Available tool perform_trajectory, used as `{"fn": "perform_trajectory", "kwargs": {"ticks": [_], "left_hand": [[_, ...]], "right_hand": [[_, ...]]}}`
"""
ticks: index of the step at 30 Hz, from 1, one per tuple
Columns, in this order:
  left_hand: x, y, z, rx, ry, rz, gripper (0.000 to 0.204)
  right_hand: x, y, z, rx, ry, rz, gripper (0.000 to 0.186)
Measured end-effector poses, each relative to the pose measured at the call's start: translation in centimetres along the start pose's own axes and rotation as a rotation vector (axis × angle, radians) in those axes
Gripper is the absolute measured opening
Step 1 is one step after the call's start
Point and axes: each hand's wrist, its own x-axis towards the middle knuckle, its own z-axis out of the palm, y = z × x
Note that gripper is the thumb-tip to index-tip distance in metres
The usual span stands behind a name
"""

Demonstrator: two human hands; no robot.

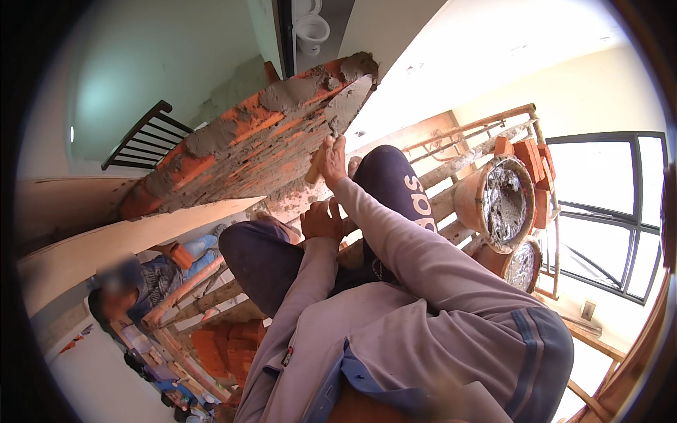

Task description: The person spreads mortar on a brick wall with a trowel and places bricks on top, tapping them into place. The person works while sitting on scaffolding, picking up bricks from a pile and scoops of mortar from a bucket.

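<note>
Brick wall (243, 151), smeared with mortar (295, 92), stands just ahead of the hands. A bucket (471, 201) of mortar sits to their right. The trowel (345, 106) is clamped in the right hand (331, 162); the left hand (322, 220), apart below, curls, contents hidden.

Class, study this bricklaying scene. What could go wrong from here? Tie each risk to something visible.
1. The right hand holds the trowel against the brick wall; mortar might drop from its ragged edge.
2. A co-worker is beside the pole scaffold, so anything falling on that side could hit them.
3. The mortar buckets stand close to the right arm; a careless swing might knock one and spill it.
</note>
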Motion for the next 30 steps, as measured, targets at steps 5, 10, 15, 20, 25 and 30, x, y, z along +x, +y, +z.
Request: {"fn": "perform_trajectory", "kwargs": {"ticks": [5, 10, 15, 20, 25, 30], "left_hand": [[-0.1, -2.2, 1.7, -0.02, 0.097, 0.03, 0.041], [0.3, -0.4, -0.7, 0.195, -0.185, -0.009, 0.035], [0.8, -0.2, -1.7, 0.09, -0.135, -0.042, 0.034], [0.5, -3.7, 2.3, 0.008, 0.051, 0.048, 0.032], [0.0, -1.9, 2.3, -0.149, 0.232, -0.04, 0.032], [2.0, -2.8, 4.4, -0.346, 0.365, 0.051, 0.021]], "right_hand": [[-0.4, -0.3, 3.1, 0.384, -0.07, 0.123, 0.034], [-5.4, -0.4, 4.4, 0.757, -0.089, 0.492, 0.033], [-9.8, -6.4, 3.6, 0.823, -0.039, 0.627, 0.031], [-12.5, -15.2, -4.4, 0.679, -0.473, 0.901, 0.029], [-19.2, -25.8, -21.4, -0.505, -0.185, 0.151, 0.03], [-23.3, -34.7, -36.1, -1.515, -0.168, -0.346, 0.031]]}}
